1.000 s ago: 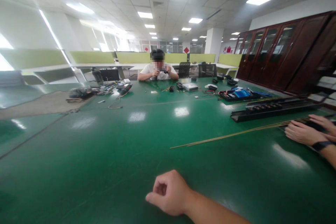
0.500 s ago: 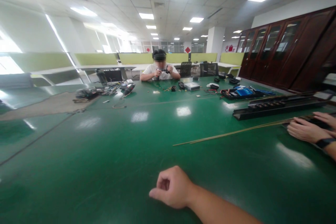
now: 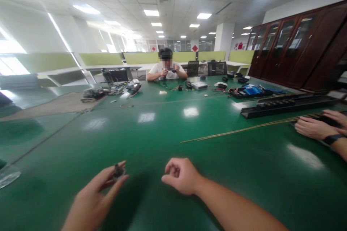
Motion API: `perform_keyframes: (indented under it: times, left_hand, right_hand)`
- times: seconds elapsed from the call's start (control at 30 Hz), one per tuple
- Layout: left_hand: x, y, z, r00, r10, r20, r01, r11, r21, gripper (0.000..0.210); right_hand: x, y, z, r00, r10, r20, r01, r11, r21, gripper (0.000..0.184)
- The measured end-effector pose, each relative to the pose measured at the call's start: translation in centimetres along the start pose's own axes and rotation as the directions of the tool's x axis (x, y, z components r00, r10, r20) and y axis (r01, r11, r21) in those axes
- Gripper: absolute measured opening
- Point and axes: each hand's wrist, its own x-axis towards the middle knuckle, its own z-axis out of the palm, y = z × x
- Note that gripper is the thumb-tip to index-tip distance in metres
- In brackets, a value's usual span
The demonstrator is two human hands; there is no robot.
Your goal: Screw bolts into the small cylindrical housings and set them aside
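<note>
My left hand (image 3: 94, 195) is in the air at lower left, thumb and fingers pinching a small dark part (image 3: 119, 172) with a clear-looking edge. Blur hides what kind of part it is. To its right, my right hand (image 3: 182, 177) rests on the green table (image 3: 151, 133) with its fingers curled in. Nothing shows in the hollow of that hand. A gap of bare tabletop lies between the two hands.
Thin brass-coloured rods (image 3: 230, 131) stretch toward another person's hands (image 3: 316, 128) at right. Behind them lies a long black channel (image 3: 271, 108). A person (image 3: 166, 68) sits across the table, holding a device. Clear plastic (image 3: 9, 178) lies at far left.
My left hand has come into view from below, pinching the small dark part. My right hand stays curled and appears slightly higher and further right in the picture. The clear plastic now shows at left.
</note>
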Motion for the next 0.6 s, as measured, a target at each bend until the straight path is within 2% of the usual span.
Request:
perform_keyframes:
  times: [0.07, 0.13, 0.2, 0.3, 0.37, 0.47, 0.6]
  left_hand:
    - [1.1, 2.8, 2.1, 0.996, 0.023, 0.086, -0.017, 0.998, -0.068, 0.064]
    - [2.1, 4.9, 4.2, 0.991, 0.094, 0.096, -0.081, 0.988, -0.128, 0.055]
    - [2.6, 5.8, 6.0, 0.981, 0.154, 0.119, -0.13, 0.973, -0.188, 0.043]
    - [2.5, 5.3, 8.0, 0.977, 0.175, 0.124, -0.142, 0.961, -0.239, 0.035]
    - [2.1, 4.5, 8.6, 0.971, 0.198, 0.13, -0.165, 0.958, -0.233, 0.032]
    - [1.8, 4.0, 8.8, 0.956, 0.253, 0.146, -0.218, 0.951, -0.221, 0.027]
    - [1.7, 4.5, 8.9, 0.939, 0.299, 0.167, -0.256, 0.936, -0.24, 0.023]
  right_hand:
    - [0.1, 0.1, -0.2, 0.996, 0.009, -0.084, -0.01, 1.0, -0.006, 0.018]
    - [0.4, 0.3, -0.3, 0.983, 0.017, -0.184, -0.026, 0.999, -0.046, 0.022]
    - [0.5, 0.5, -0.4, 0.97, 0.025, -0.243, -0.039, 0.998, -0.052, 0.032]
    - [0.5, 0.7, -0.4, 0.97, 0.008, -0.243, -0.023, 0.998, -0.059, 0.046]
    - [0.3, 0.7, -0.3, 0.977, -0.011, -0.211, -0.006, 0.997, -0.077, 0.049]
    - [0.1, 0.6, -0.2, 0.984, -0.014, -0.18, -0.002, 0.996, -0.09, 0.05]
    - [0.1, 0.7, -0.1, 0.978, -0.035, -0.206, 0.015, 0.995, -0.098, 0.056]
